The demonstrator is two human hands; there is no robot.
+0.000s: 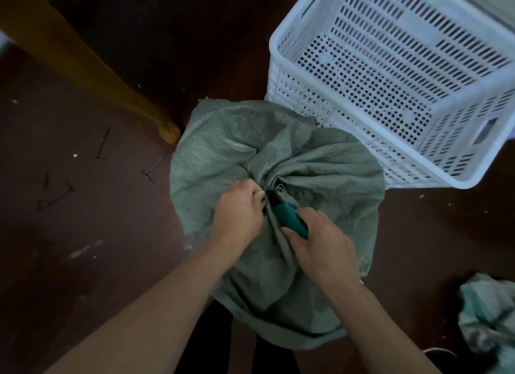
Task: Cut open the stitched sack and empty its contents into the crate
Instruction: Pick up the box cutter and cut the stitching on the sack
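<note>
A grey-green woven sack (320, 161) stands full on the dark floor, its mouth gathered into a tight bunch at the centre. My left hand (237, 214) pinches the bunched fabric beside the gather. My right hand (320, 242) grips a teal-handled cutter (289, 219) whose dark tip points into the gather, touching the fabric. Behind the sack to the right stands a white perforated plastic crate (295, 27), nothing visible inside it.
A yellowish wooden leg or beam (83, 64) slants down to the floor left of the sack. Several short dark ties (101, 145) lie scattered on the floor at left. A crumpled pale green sack (487, 318) lies at lower right.
</note>
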